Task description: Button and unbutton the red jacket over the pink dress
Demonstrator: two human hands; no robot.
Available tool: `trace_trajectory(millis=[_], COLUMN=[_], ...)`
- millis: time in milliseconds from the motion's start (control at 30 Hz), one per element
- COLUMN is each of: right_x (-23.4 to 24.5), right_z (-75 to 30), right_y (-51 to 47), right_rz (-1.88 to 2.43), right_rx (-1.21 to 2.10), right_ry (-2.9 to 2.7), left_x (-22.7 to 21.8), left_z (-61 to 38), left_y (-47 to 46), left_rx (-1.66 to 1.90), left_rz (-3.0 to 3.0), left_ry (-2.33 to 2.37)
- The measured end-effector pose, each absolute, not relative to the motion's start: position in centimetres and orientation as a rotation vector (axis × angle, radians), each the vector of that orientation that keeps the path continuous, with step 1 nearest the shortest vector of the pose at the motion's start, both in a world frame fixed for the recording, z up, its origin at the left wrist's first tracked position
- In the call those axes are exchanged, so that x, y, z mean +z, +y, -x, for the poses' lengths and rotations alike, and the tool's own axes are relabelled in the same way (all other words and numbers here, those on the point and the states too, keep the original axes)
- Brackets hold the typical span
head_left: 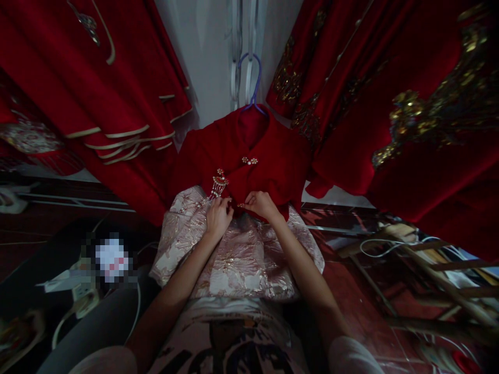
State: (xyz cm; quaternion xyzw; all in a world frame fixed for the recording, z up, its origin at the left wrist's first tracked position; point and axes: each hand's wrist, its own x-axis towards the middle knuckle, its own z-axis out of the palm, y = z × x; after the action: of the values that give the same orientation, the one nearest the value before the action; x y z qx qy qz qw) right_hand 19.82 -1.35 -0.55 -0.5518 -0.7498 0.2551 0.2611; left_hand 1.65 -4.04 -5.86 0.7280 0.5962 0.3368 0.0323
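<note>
1. A red jacket [273, 161] hangs on a purple hanger [253, 83] straight ahead of the person, its lower front edge lying over a pale pink brocade skirt [241, 259].
2. The left hand [218, 215] has its fingers curled at the jacket's front edge, just below a beaded tassel clasp [219, 184]; it seems to pinch the cloth or a small fastener there, too dim to tell which.
3. The right hand [262, 203] sits just beside the left, fingertips drawn together on a small bright fastener at the same edge.
4. The two hands nearly touch at the jacket's centre front.
5. A second pearl clasp [249, 161] is fixed higher on the jacket, below the collar.
6. Red gowns with cream trim [117, 119] hang to the left; red gowns with gold embroidery [409, 114] hang to the right.
7. White cables and a power strip [83, 298] lie on the dark floor at lower left.
8. Wooden slats [436, 280] lie at lower right.
</note>
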Motion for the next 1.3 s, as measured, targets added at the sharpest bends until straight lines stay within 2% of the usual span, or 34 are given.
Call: trace_trajectory(millis=[133,233,400,633,867,1300], right_x=[-0.7,-0.6,-0.3,-0.5,-1.4,-2.6], right_z=[-20.3,-20.5,-20.8,-19.4,-17.1,-16.7], right_y=[-1.1,-1.1,-1.1,-1.2,-1.9,-1.8], right_rz=[1.430,1.401,1.378,1.248,1.251,1.244], right_rx=[0.781,0.811,0.871,0.995,0.936,0.744], right_ry=[-1.999,-1.987,-1.922,-1.857,-1.742,-1.838], left_x=[-4.4,-4.0,-4.5,-6.1,-6.4,-7.4], left_z=[-1.1,-0.9,-0.7,-0.6,-0.9,0.0], left_y=[-3.9,-3.6,-3.7,-4.1,-3.7,-3.0], left_rx=[0.822,0.829,1.103,1.411,1.439,1.403], left_rz=[-2.541,-2.569,-2.413,-1.727,-1.445,-1.453], left_ry=[1.931,1.922,1.750,1.453,1.324,1.247])
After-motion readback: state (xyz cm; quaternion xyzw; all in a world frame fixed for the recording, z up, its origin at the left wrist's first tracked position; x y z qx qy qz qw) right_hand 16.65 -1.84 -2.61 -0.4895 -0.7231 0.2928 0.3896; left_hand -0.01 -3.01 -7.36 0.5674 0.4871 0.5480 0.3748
